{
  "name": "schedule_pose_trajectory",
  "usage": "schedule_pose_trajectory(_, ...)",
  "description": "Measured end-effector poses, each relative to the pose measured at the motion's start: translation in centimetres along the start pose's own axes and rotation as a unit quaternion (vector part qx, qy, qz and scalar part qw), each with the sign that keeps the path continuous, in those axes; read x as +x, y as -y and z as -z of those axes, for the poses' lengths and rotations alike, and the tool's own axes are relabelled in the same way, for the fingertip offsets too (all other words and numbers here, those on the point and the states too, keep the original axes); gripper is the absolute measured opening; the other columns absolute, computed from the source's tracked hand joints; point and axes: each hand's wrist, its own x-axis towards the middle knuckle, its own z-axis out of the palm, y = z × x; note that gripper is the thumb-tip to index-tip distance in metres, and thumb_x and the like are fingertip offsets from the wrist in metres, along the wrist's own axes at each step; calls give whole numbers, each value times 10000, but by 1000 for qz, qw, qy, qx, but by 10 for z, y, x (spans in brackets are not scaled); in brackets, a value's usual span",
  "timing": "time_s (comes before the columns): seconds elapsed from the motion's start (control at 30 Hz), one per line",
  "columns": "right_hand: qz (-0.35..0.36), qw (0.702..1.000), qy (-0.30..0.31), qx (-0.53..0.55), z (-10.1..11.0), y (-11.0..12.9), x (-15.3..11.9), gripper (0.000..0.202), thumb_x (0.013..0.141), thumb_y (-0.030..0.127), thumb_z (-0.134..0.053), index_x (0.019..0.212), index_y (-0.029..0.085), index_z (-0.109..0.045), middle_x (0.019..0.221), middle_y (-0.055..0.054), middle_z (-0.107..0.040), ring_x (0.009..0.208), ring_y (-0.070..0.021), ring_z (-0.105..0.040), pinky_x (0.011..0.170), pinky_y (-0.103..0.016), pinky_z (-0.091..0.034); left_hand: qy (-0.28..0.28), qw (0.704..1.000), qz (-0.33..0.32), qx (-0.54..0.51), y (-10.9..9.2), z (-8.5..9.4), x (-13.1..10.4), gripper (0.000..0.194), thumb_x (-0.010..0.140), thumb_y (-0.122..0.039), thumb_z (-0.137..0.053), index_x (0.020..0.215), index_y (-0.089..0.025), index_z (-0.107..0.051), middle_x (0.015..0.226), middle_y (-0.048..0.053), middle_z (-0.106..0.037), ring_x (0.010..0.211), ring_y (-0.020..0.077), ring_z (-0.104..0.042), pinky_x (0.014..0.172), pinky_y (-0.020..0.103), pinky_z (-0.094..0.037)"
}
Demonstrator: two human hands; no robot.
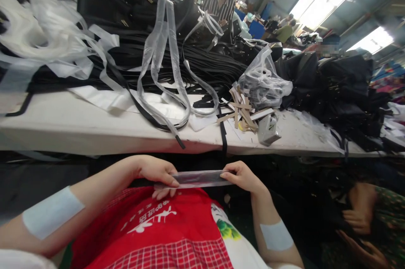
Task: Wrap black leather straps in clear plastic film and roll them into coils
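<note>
A strip of clear plastic film [202,178] is stretched level between my two hands, just in front of the table edge and above my red apron. My left hand [162,178] pinches one end between thumb and fingers, with its other fingers extending beneath. The opposite end is gripped by my right hand [241,176], its fingers curled and pressed together. On the table beyond, long black straps sleeved in clear plastic [171,58] hang in loops from the pile, one black tip [180,141] reaching the table's front edge.
Black straps [209,60] and white plastic wrapping [41,24] heap across the white table [104,127]. A clear bag [265,79], tan and white strips [242,110] and a tape dispenser [268,129] sit right of centre. Black bags [329,87] lie farther right. Another person's hands [360,218] are at lower right.
</note>
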Motion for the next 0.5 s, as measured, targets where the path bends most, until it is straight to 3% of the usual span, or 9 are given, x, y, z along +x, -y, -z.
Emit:
schedule_pose_trajectory(0.1,-19,1000,-17,2,8,-8,-3,345,836,437,-633,723,122,-717,612,-7,-599,580,-116,-498,552,-218,-369,-23,1000,-5,-9,8,2,-18,415,895,-531,-505,889,-156,-683,546,28,-641,415,148,-543,420,244,-424)
schedule_pose_trajectory(0.33,-55,997,-59,4,25,-26,-10,403,839,489,-602,673,130,-679,578,-9,-569,546,-115,-486,520,-219,-375,-65,998,0,-20,0,4,-35,379,898,-485,-512,817,-147,-664,438,-33,-473,361,113,-403,422,244,-377)
schedule_pose_trajectory(0.5,-115,987,54,95,22,-31,-11,428,853,530,-574,881,125,-707,547,14,-551,426,-89,-453,407,-193,-332,-57,998,-5,-14,-4,5,-25,248,853,-428,-609,851,-183,-569,485,-59,-468,389,91,-384,411,200,-334)
